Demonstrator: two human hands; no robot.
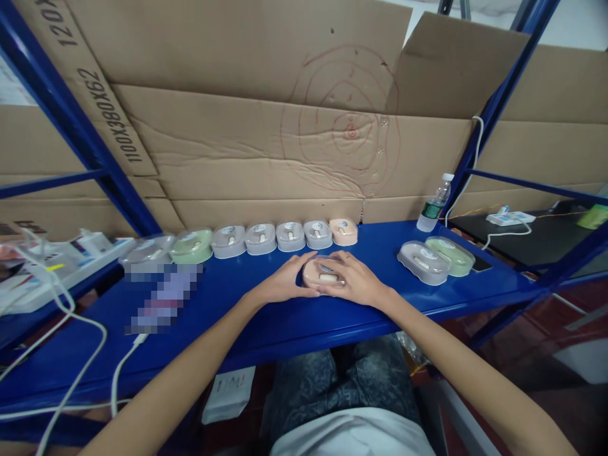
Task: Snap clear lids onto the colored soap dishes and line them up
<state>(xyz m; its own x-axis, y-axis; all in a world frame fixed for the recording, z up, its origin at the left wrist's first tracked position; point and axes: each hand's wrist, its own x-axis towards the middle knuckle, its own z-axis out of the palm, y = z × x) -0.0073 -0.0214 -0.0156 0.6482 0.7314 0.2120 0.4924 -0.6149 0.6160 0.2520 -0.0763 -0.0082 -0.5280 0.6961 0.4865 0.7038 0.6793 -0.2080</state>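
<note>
Between my two hands is a pink plastic case with a clear lid [327, 278] and a small white piece on its front, just above the blue table [280, 323] or resting on it; which one I cannot tell. My left hand [287, 278] wraps its left side, thumb along the front edge. From the right, my right hand [356, 278] grips the same case with fingers over its top. Behind them stands a row of similar cases: a peach one [344, 232], several grey ones [260, 239], and a green one [191, 247].
At the right sit a grey case [424, 263] and a green case [451, 256], near a water bottle [433, 206]. A blurred-out phone-like object [166, 297] with a white cable [121, 367] lies left. Power strips [61, 272] crowd the far left. Cardboard [237, 145] walls the back.
</note>
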